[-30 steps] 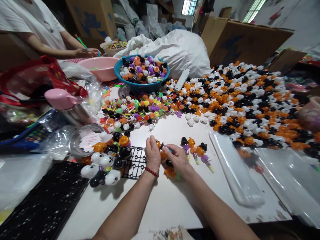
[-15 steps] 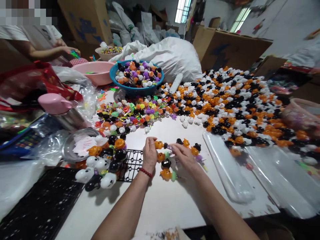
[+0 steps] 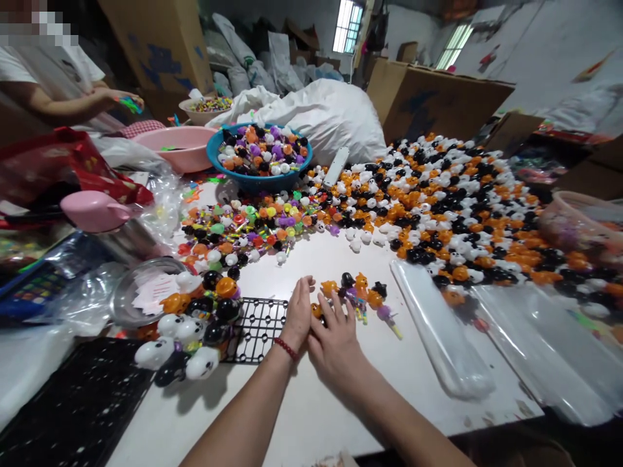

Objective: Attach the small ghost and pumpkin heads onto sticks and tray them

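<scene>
My left hand [image 3: 298, 316] stands on its edge at the middle of the white table [image 3: 296, 415], fingers stretched and held side by side, a red bead bracelet [image 3: 286, 347] at the wrist. Close to its palm, my right hand [image 3: 339, 334] lies palm down with spread fingers over small toys. An orange pumpkin-like figure [image 3: 316, 310] shows between the hands; what else lies under the right palm is hidden. Just past the right fingertips is an orange cat-eared figure [image 3: 329, 286]. Several orange, black and purple figures with short tubes [image 3: 374, 297] lie to the right.
Left are a black grid tray [image 3: 257, 329], bunched ghost and pumpkin toys [image 3: 202, 363], a metal bowl [image 3: 119, 305] and a pink-lidded flask [image 3: 97, 211]. Behind stand a blue basin [image 3: 260, 181] and a big toy heap [image 3: 438, 201]. Clear plastic bags [image 3: 438, 331] lie right. A co-worker [image 3: 58, 97] stands far left.
My right hand has moved left and down from pinching a toy's stem to lying spread over the toys. My left hand has shifted slightly right, off the orange toy. The view has shifted a little.
</scene>
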Available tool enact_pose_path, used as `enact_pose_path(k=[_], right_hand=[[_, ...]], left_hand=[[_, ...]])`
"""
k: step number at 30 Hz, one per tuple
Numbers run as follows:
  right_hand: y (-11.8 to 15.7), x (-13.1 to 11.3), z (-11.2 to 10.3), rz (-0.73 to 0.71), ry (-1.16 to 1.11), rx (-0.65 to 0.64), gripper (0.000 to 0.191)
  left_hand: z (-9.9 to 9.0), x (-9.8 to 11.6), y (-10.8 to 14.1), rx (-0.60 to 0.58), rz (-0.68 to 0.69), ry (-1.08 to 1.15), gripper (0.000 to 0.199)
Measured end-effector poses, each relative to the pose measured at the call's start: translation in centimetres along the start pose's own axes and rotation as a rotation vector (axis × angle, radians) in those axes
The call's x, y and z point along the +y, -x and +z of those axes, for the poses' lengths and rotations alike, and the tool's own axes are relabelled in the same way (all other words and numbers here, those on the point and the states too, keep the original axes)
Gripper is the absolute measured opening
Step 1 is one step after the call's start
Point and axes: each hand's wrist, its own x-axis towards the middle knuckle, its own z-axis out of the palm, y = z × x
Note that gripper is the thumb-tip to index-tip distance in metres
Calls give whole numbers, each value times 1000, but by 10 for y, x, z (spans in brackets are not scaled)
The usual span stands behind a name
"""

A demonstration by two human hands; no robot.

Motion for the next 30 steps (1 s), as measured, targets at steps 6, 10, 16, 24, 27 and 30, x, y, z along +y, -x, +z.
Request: enact_pose_path(k=[6,10,16,24,27,30], right_hand=[[2,56,0,61,103,22,41],[-11,82,-13,89,191,96,28],[-104,41,0,-149,11,43,39],[-219,1,61,54,-50,-176,41],[-211,4,64,-30,-44,-187,30],[-189,15,58,-97,-133,-201,27]], left_hand=[[14,1,20,-319,80,-74,45],[18,-4,20,-244,143,-114,42],[2,-9,-2,265,138,-36,40],[-13,-8,-11,448,104,93,45],[-12,-8,-9,463,64,65,48],[-9,-7,-7,444,27,64,48]])
